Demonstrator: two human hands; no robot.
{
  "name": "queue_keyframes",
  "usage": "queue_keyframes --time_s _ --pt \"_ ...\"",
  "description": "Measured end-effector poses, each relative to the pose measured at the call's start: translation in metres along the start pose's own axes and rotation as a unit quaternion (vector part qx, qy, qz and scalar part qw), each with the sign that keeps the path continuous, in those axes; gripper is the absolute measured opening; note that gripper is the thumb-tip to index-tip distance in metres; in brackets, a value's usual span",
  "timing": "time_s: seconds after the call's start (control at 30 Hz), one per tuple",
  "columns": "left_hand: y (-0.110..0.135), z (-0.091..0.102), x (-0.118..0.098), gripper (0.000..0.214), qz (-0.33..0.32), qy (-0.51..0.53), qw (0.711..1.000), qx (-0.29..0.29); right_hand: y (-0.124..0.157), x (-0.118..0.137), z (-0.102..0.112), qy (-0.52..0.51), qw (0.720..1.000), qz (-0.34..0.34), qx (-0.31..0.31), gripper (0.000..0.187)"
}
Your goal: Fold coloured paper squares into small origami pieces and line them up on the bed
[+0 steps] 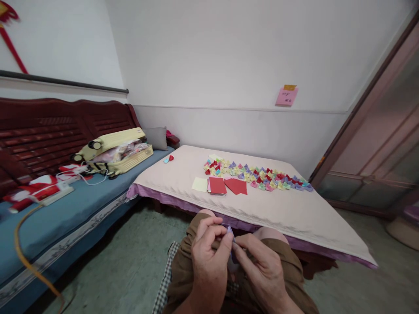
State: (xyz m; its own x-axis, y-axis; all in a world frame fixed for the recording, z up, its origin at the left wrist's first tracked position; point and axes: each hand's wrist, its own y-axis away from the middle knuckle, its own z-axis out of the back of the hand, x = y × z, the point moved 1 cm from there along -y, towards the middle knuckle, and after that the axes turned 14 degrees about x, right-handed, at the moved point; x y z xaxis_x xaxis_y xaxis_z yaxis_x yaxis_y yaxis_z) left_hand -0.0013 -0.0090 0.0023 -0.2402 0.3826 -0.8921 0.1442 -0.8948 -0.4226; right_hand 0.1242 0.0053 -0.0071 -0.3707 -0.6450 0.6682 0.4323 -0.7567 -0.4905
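My left hand (209, 257) and my right hand (262, 266) meet above my lap, fingers pinched together on a small piece of purple paper (230, 231). Both hands hover over my knees in brown shorts, just short of the table's near edge. On the table (294, 213) lie a stack of red paper squares (217, 186), a folded red sheet (236, 186) and a pale yellow square (199, 184). Behind them runs a row of several small folded paper pieces (258, 175) in red, yellow, purple, green and pink.
A blue and a red folded piece (168, 159) lie apart near the table's far left corner. A wooden sofa with a blue cushion (59, 213) stands at left, bearing an open yellow case (114, 152), cables and a power strip. A pink note (286, 96) hangs on the wall.
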Motion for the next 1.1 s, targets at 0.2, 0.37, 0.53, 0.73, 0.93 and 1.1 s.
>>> queue_keyframes --time_s 0.2,0.37,0.53,0.73,0.93,1.1 --pt "-0.008 0.006 -0.002 0.013 0.028 0.075 0.996 0.046 -0.002 0.003 0.004 -0.070 0.995 -0.046 0.048 0.021" --pt "-0.014 0.005 0.002 0.010 0.089 0.236 0.966 0.059 -0.001 -0.001 0.008 -0.220 0.963 -0.135 0.081 0.023" --pt "-0.012 0.007 -0.003 0.019 0.101 0.305 0.944 0.080 0.000 -0.006 0.006 -0.460 0.862 -0.204 0.069 0.021" --pt "-0.011 0.010 -0.007 0.012 0.047 0.261 0.959 0.100 -0.001 -0.003 0.003 -0.588 0.780 -0.205 0.059 0.019" --pt "-0.007 0.007 -0.005 0.006 -0.002 0.204 0.974 0.096 0.000 -0.006 0.000 -0.619 0.755 -0.211 0.058 0.020" --pt "-0.003 0.005 0.000 0.008 -0.050 0.104 0.991 0.072 -0.003 -0.001 -0.001 -0.636 0.741 -0.208 0.054 0.017"
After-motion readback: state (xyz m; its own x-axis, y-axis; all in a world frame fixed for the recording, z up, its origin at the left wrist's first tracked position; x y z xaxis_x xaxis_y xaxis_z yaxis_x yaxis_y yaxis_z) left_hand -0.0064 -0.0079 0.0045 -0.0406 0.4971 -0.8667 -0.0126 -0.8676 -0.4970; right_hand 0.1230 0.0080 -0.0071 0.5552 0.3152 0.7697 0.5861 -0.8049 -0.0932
